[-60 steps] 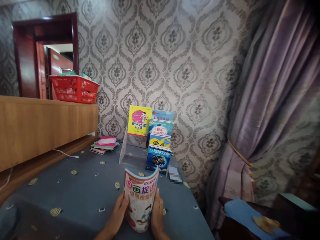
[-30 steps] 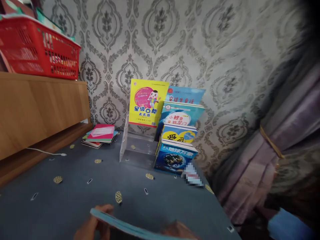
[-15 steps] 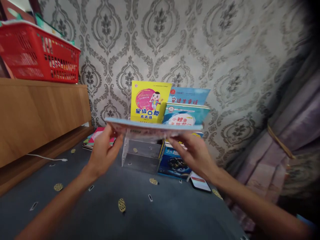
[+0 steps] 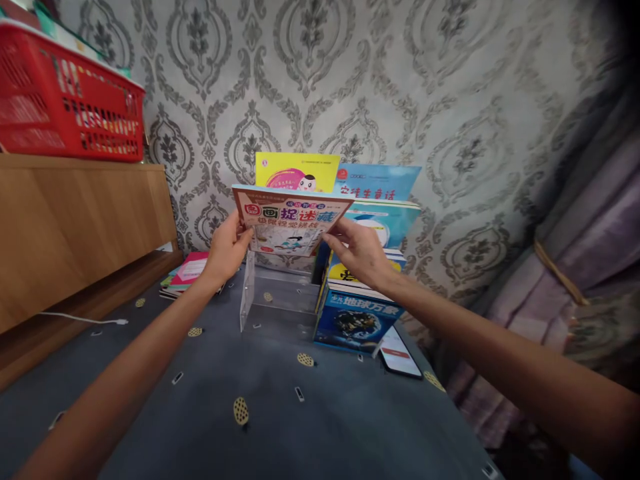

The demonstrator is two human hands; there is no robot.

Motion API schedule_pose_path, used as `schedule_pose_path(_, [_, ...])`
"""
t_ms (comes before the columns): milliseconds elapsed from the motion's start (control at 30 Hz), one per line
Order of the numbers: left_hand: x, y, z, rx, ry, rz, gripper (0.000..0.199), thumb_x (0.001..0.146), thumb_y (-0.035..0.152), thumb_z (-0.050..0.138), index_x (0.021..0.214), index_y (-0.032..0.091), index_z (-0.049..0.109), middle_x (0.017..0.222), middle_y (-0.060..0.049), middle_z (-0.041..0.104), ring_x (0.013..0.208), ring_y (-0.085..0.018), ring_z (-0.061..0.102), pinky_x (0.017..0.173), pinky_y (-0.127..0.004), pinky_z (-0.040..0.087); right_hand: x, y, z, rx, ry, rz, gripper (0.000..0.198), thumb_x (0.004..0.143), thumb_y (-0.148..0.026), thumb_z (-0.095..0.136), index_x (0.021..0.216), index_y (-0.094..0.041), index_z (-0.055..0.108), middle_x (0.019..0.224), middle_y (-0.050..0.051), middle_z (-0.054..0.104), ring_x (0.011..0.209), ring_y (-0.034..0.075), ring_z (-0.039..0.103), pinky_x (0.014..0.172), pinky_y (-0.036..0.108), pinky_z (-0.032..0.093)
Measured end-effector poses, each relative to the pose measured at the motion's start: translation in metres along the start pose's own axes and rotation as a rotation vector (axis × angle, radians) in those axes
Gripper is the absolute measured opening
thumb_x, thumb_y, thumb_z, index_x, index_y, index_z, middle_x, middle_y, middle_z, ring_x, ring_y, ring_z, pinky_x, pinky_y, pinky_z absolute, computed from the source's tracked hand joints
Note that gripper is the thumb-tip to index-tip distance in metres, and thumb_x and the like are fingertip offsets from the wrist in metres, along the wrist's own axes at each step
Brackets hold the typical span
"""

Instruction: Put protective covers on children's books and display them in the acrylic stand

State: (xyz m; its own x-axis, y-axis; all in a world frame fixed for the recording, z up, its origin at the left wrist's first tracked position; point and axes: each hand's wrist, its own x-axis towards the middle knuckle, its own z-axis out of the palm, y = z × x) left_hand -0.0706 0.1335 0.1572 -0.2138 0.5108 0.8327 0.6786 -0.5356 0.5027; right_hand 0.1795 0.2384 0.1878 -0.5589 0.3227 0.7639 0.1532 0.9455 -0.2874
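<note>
A brown-bordered picture book (image 4: 290, 223) is gripped at its two side edges, cover toward me and tilted back. My left hand (image 4: 229, 248) closes on its left edge, my right hand (image 4: 361, 250) on its right. Beneath it stands a clear plastic tiered rack (image 4: 283, 310), its left part showing bare steps. A yellow book (image 4: 300, 163) stands upright in the rack behind the held book. On the right side are light blue books (image 4: 383, 180), a teal book (image 4: 395, 217) and a dark blue book (image 4: 355, 323) at the front.
Flat on the table (image 4: 270, 427), left of the rack, lies a stack of books (image 4: 190, 273). A phone (image 4: 400, 353) rests by the rack's right side. A wooden cabinet (image 4: 85, 227) carries a red basket (image 4: 75, 100). A white cable (image 4: 85, 318) trails out leftward; a curtain (image 4: 530, 333) hangs right.
Both hands have moved the book forward and up toward the rack's upper left. Its cover, seen nearly edge-on before, now faces me and hides much of the yellow book.
</note>
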Motion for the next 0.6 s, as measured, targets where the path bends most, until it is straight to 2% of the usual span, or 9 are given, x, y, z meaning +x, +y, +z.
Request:
schedule_pose_path(233, [0.010, -0.021, 0.011, -0.083, 0.025, -0.092, 0.031, 0.085, 0.020, 0.058, 0.116, 0.021, 0.058, 0.120, -0.009, 0.071, 0.113, -0.026, 0.067, 0.103, -0.047, 0.052, 0.006, 0.009, 0.006, -0.032, 0.037, 0.046, 0.018, 0.086, -0.019, 0.055, 0.099, -0.020, 0.068, 0.089, 0.006, 0.075, 0.084, 0.024, 0.071, 0.077, 0.039, 0.058])
schedule_pose_path(400, [0.018, -0.033, 0.010, -0.095, 0.032, -0.187, 0.029, 0.085, 0.024, 0.060, 0.114, 0.021, 0.057, 0.117, -0.009, 0.072, 0.106, -0.026, 0.069, 0.091, -0.045, 0.060, 0.014, 0.002, 0.004, 0.043, 0.109, 0.047, 0.020, 0.089, -0.020, 0.053, 0.103, -0.019, 0.066, 0.096, 0.008, 0.076, 0.089, 0.024, 0.071, 0.081, 0.040, 0.058])
schedule_pose_path(500, [0.020, -0.039, 0.008, -0.074, 0.037, -0.227, 0.028, 0.085, 0.026, 0.062, 0.112, 0.021, 0.057, 0.113, -0.009, 0.072, 0.099, -0.025, 0.071, 0.080, -0.042, 0.062, 0.018, -0.001, 0.005, 0.054, 0.081, 0.040, 0.020, 0.089, -0.018, 0.052, 0.103, -0.019, 0.066, 0.096, 0.008, 0.076, 0.089, 0.024, 0.072, 0.081, 0.040, 0.059])
schedule_pose_path(600, [0.020, -0.046, 0.009, -0.035, 0.052, -0.209, 0.027, 0.087, 0.026, 0.061, 0.112, 0.021, 0.057, 0.110, -0.008, 0.073, 0.097, -0.024, 0.071, 0.080, -0.041, 0.062, 0.019, 0.000, 0.007, 0.040, 0.058, 0.018, 0.023, 0.088, -0.015, 0.051, 0.104, -0.019, 0.068, 0.097, 0.008, 0.076, 0.089, 0.023, 0.072, 0.082, 0.041, 0.059])
